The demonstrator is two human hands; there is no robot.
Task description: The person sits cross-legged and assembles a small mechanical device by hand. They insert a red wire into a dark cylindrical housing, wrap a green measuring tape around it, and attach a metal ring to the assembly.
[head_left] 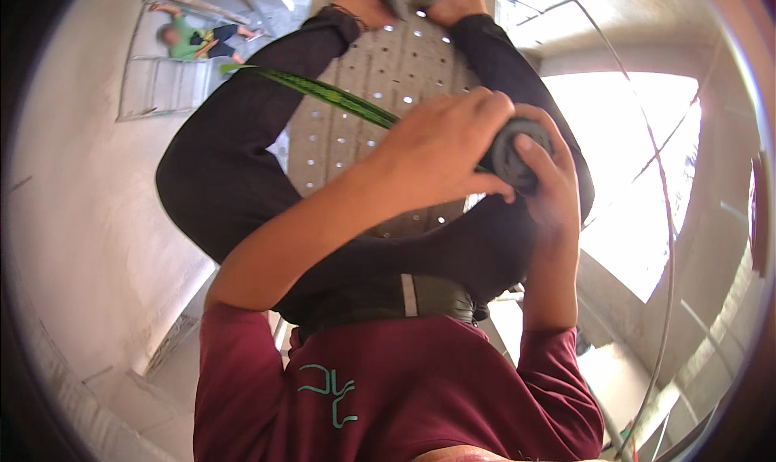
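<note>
Gripping one grey roll (517,151), two hands

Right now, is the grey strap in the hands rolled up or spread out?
Rolled up. The grey strap forms a tight round coil, gripped between the left hand and the right hand. A green strap runs out straight behind them.

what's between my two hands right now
A dark grey roll, strap-like, gripped between the left hand and right hand, as the head view shows.
</note>
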